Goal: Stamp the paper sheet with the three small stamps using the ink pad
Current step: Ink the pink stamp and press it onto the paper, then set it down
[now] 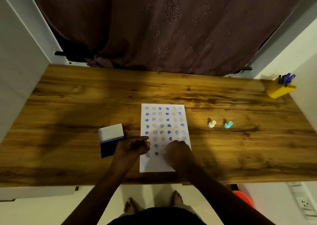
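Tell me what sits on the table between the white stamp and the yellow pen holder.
The head view shows only the teal stamp, standing just right of the white stamp. Beyond it, bare wooden table runs up to the yellow pen holder.

My right hand [178,151] is covering the lower right rows of the paper sheet [164,137], and whatever my curled fingers are pinching is staying hidden. My left hand [133,146] is overlapping the ink pad [109,139]'s near corner; its fingertips are blurring. Prints beneath my knuckles are smearing beyond reading.
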